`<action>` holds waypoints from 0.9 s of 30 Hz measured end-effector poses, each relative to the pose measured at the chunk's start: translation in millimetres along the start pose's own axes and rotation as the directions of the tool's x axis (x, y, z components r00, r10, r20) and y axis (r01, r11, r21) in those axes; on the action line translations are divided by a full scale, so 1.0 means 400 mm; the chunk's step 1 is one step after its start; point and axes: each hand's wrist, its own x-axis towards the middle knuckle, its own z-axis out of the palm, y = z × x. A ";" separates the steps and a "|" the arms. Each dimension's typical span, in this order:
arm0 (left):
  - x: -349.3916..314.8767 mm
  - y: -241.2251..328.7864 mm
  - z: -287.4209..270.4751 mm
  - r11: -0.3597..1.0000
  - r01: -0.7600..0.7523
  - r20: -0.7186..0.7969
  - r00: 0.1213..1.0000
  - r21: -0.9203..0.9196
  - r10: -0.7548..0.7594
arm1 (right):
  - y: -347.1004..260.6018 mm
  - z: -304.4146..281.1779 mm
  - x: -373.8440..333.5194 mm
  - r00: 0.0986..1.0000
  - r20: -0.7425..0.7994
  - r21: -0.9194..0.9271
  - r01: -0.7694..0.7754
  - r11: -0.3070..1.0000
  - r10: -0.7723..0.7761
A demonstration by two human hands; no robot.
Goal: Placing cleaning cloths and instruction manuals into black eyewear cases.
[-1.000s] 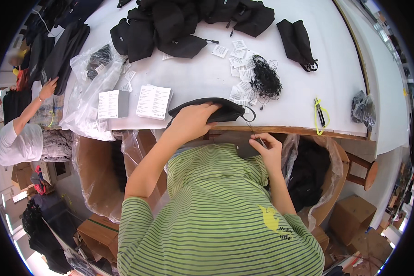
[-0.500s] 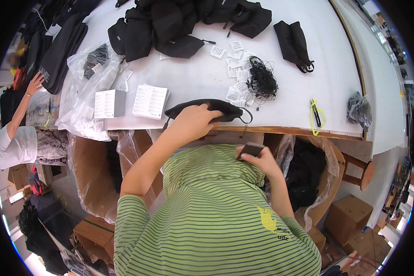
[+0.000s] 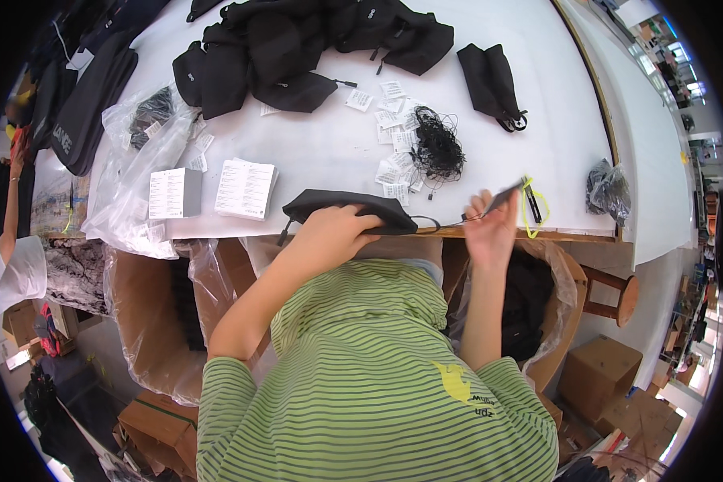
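A black fabric pouch (image 3: 349, 202) lies at the table's front edge, with a cord loop at its right end and a zip pull at its left. My left hand (image 3: 339, 234) is closed on the pouch's near side, fingers bent over the fabric. My right hand (image 3: 490, 234) is raised to the right of it, pinching a flat dark hang tag (image 3: 504, 198). A thin string runs from the tag toward the pouch's loop; whether it is tied there is too small to tell. Just beyond the tag are a black pen-like tool and a yellow cord (image 3: 533, 207).
Black pouches (image 3: 281, 48) are heaped at the back, with one pouch (image 3: 492, 84) apart. Black strings (image 3: 438, 145) lie tangled beside white labels (image 3: 390, 169). Two white card stacks (image 3: 247, 189) and a clear bag (image 3: 128, 193) sit left. Lined cartons (image 3: 157, 321) stand below. Another person's arm (image 3: 12, 201) reaches in far left.
My right hand has moved from near my waist up and right to the table edge, carrying the tag and drawing its string out. My left hand stays on the pouch, whose opening now looks flatter.
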 end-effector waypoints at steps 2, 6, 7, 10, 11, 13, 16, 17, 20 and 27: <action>-0.008 0.009 0.006 1.000 0.013 0.033 0.999 0.026 -0.014 | 0.054 0.004 0.038 0.973 0.125 0.176 -0.216 0.960 0.196; -0.026 0.012 0.012 0.998 -0.006 -0.141 0.990 0.060 0.014 | 0.121 0.046 0.065 0.984 0.119 0.048 -0.138 0.989 0.132; -0.030 0.016 0.006 0.999 0.000 -0.173 0.985 0.032 0.006 | 0.124 0.053 0.070 0.990 0.068 0.051 -0.124 0.991 0.121; -0.044 0.015 -0.003 1.000 -0.014 -0.263 0.965 0.015 0.017 | 0.116 0.070 0.071 0.982 0.174 -0.066 -0.063 0.996 0.074; -0.049 0.013 -0.004 1.000 -0.015 -0.264 0.964 0.016 0.019 | 0.120 0.083 0.075 0.998 -0.062 -0.147 0.010 0.989 -0.019; -0.060 0.010 -0.005 0.999 0.042 -0.352 0.935 0.015 -0.034 | 0.114 0.086 0.096 0.975 -0.052 -0.289 0.192 0.938 -0.216; -0.067 -0.003 0.002 1.000 0.007 -0.466 0.885 0.021 0.004 | 0.076 0.065 0.094 0.919 0.073 -0.488 0.371 0.790 -0.387; -0.069 -0.006 0.004 1.000 0.013 -0.467 0.884 0.020 -0.002 | 0.065 0.061 0.092 0.926 0.129 -0.551 0.365 0.750 -0.356; -0.067 -0.010 0.010 1.000 0.006 -0.508 0.861 0.003 -0.004 | 0.038 0.017 0.108 0.918 0.218 -0.645 0.391 0.657 -0.333; -0.074 -0.025 0.028 0.999 0.044 -0.562 0.826 -0.008 -0.041 | 0.014 0.075 0.061 0.863 0.367 -0.679 0.503 0.535 -0.347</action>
